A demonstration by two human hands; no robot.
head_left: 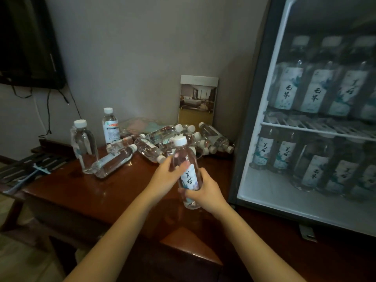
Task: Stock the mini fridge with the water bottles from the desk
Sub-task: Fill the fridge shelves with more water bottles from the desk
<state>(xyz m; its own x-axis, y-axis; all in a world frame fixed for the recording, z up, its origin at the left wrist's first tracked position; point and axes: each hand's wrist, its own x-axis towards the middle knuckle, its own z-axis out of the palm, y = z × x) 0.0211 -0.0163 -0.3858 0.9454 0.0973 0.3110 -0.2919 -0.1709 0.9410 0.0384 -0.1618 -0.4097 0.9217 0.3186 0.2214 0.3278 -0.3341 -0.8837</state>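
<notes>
surface [77, 188]: dark wood, left of the fridge, carries the remaining stock.
clear bottle [84, 146]: upright at far left, cap up.
orange-label bottle [110, 127]: upright just behind it, cap up.
loose bottle [114, 161]: on its side beside the clear one, long axis low-left to high-right, cap at the right end.
pile [183, 137]: heap of bottles on their sides near the back wall, caps pointing mixed ways.
left hand [165, 176]: wrapped round the upper body of the held bottle, thumb across the front.
held bottle [188, 174]: above the surface's right part, between both hands, just left of the fridge. Near upright, long axis vertical, top leaning slightly left, cap up, label toward the camera.
right hand [205, 190]: gripping the lower body.
fridge [252, 119]: upper shelf looks full. Lower floor [268, 188] is bare at front-left.
step: one bottle picked, on its way over. Many are left, so likely mid-task.
next: carry it right, keep it upright, set its base on the bare floor spot. Contents look hazy, so I can't tell if a glass door is in the way. Check first.
</notes>
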